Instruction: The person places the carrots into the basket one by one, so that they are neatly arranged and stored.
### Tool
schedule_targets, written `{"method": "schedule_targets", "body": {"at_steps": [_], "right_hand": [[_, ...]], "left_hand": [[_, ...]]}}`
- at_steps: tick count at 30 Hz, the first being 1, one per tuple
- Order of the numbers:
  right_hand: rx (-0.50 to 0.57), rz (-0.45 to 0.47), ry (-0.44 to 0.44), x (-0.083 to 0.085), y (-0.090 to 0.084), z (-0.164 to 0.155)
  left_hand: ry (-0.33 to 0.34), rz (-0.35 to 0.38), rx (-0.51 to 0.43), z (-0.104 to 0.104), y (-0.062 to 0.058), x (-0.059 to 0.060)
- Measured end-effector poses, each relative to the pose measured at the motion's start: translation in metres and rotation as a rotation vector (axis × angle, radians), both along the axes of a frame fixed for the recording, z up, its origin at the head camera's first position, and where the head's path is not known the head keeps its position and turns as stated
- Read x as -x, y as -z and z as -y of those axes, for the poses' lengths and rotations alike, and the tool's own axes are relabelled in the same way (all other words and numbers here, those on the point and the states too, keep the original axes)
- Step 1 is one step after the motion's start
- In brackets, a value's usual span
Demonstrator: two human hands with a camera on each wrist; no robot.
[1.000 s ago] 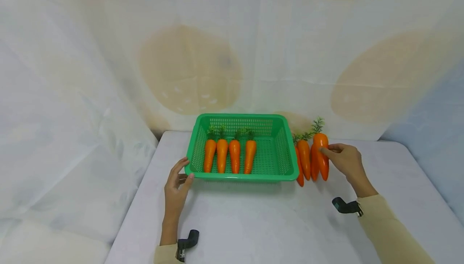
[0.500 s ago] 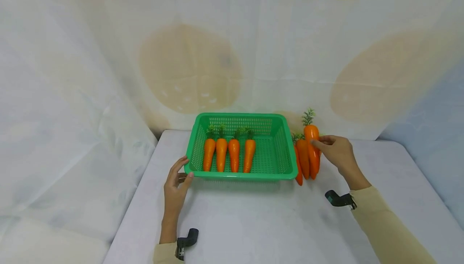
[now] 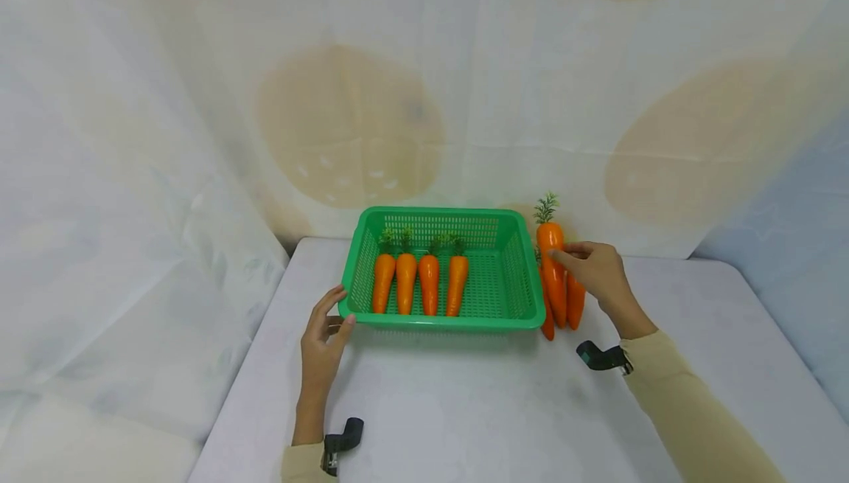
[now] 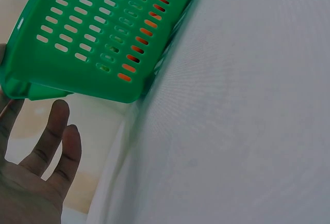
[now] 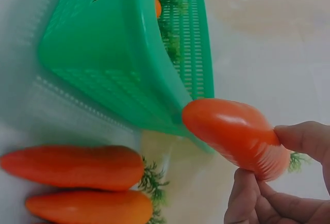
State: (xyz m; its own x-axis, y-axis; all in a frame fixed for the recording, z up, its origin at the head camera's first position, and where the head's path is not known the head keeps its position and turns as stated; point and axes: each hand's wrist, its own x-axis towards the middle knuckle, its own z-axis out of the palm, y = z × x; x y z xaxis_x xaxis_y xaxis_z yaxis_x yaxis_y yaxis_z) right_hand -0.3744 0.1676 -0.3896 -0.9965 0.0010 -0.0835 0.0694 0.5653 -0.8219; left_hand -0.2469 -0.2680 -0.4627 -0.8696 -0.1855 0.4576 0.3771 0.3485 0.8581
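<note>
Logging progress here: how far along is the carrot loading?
Four carrots already lie side by side in the green basket. The right hand holds a fifth carrot lifted beside the basket, while the left hand touches its near corner. Two carrots are left on the table.

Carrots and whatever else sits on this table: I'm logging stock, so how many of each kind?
Carrots: 7 in view, with 4 in the basket, 1 pinched in the right hand and 2 lying on the table
Green basket: 1
Total: 8
</note>
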Motion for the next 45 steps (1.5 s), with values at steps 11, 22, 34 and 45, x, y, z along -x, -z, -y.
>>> {"method": "schedule_targets", "body": {"at_steps": [11,22,34,45], "right_hand": [[0.015,-0.017,-0.039,0.009,0.001,0.023],[0.015,-0.010,-0.066,0.014,0.002,0.039],[0.023,0.025,-0.107,0.020,0.005,0.062],[-0.023,0.015,-0.149,0.030,0.015,0.089]], "left_hand": [[0.002,0.008,-0.010,-0.001,0.001,0.000],[0.002,0.015,-0.007,0.000,0.003,0.001],[0.000,0.019,-0.008,0.001,0.001,0.001],[0.008,0.002,-0.019,0.001,0.003,0.002]]}}
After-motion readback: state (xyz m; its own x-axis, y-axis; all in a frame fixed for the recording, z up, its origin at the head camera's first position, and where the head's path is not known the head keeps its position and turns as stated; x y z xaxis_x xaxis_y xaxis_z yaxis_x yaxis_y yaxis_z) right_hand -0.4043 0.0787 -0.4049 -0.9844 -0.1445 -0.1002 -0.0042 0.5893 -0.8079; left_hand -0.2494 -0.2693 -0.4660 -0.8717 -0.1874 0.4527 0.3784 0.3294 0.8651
